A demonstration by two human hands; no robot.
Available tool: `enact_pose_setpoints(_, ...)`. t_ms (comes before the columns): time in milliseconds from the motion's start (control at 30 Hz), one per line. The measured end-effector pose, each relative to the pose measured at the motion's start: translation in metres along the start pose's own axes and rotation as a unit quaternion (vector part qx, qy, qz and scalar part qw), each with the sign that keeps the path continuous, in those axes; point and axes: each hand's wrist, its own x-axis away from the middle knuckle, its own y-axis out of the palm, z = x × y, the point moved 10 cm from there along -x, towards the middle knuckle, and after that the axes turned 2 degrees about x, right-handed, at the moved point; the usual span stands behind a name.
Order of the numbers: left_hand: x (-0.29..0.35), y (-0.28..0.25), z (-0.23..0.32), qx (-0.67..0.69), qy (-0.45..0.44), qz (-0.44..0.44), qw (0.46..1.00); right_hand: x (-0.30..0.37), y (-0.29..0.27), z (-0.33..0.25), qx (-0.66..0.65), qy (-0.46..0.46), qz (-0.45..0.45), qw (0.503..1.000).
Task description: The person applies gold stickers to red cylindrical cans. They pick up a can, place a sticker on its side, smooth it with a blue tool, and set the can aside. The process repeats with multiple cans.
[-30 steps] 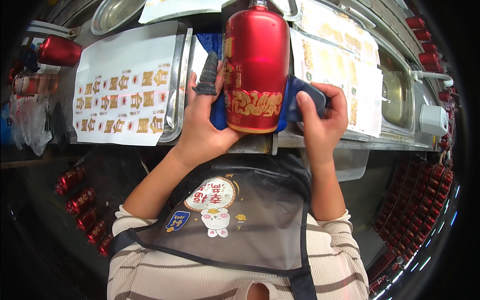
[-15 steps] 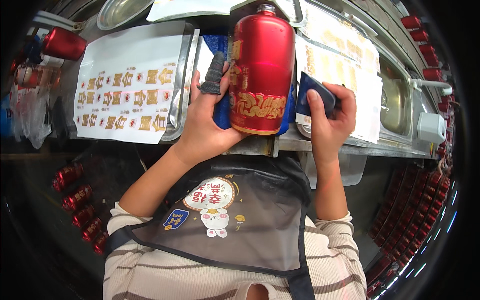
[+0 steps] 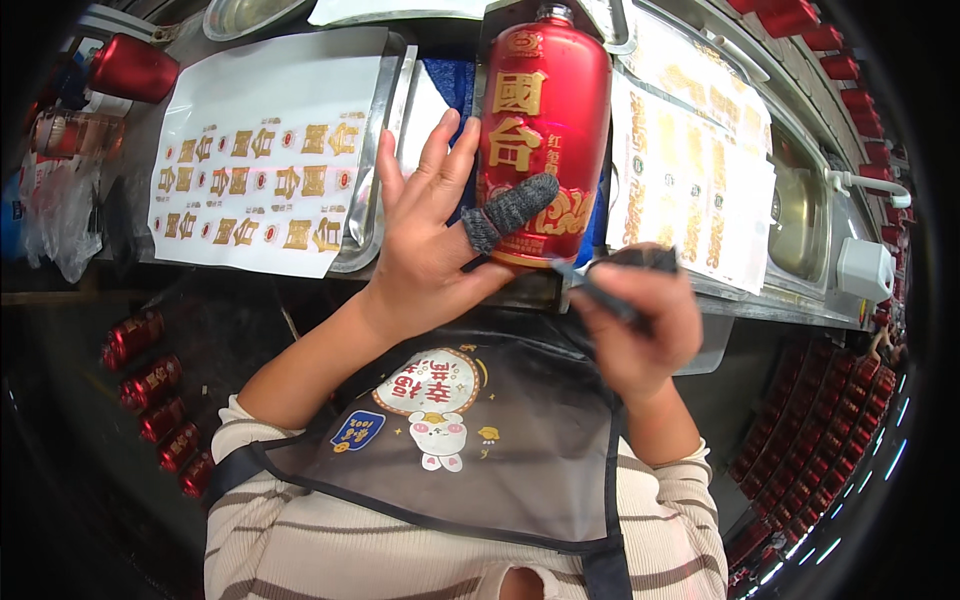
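Observation:
A shiny red bottle (image 3: 570, 120) with gold lettering and a gold pattern round its lower part lies on the work surface, neck away from me. My left hand (image 3: 425, 245) is at its lower left. One finger wears a dark grey knitted finger cover (image 3: 515, 212) and presses across the bottle's face. The thumb reaches along the base, and the other fingers spread beside its left side. Blurred by motion, my right hand (image 3: 645, 325) grips a dark blue scraper (image 3: 610, 298), its pale edge close to the bottle's base. Whether it touches cannot be made out.
Left of the bottle, a white sheet of gold decals (image 3: 255, 130) lies on a metal tray (image 3: 395, 150). More decal sheets (image 3: 690, 180) lie at right, before a metal sink (image 3: 795, 215). Blue cloth (image 3: 450, 85) sits under the bottle. Red bottles (image 3: 150, 380) stand below at left.
The bottle has turned so that large gold characters face up. My covered finger has come down onto its face. My right hand has moved down and left with the scraper, to the base.

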Motion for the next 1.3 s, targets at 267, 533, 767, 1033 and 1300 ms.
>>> enact_pose_setpoints(267,0.016,-0.001,-0.021,0.053,-0.027,0.073,0.996,-0.015,0.018,-0.026,0.04,-0.1,-0.052,0.993)
enact_pose_setpoints(533,-0.001,-0.015,0.014,-0.026,0.036,0.044,0.998,-0.002,-0.001,-0.016,0.046,-0.026,0.024,0.998)
enact_pose_setpoints(767,-0.011,-0.011,0.004,0.042,0.042,0.044,0.997,-0.009,0.009,-0.025,0.013,-0.043,-0.048,0.998)
enact_pose_setpoints(1033,-0.016,-0.001,0.014,-0.027,0.039,-0.002,0.999,-0.01,-0.008,-0.015,0.099,-0.049,0.077,0.991)
enact_pose_setpoints(1300,-0.036,0.0,0.036,0.002,0.098,-0.008,0.995,-0.017,-0.003,-0.017,0.071,-0.028,0.052,0.996)
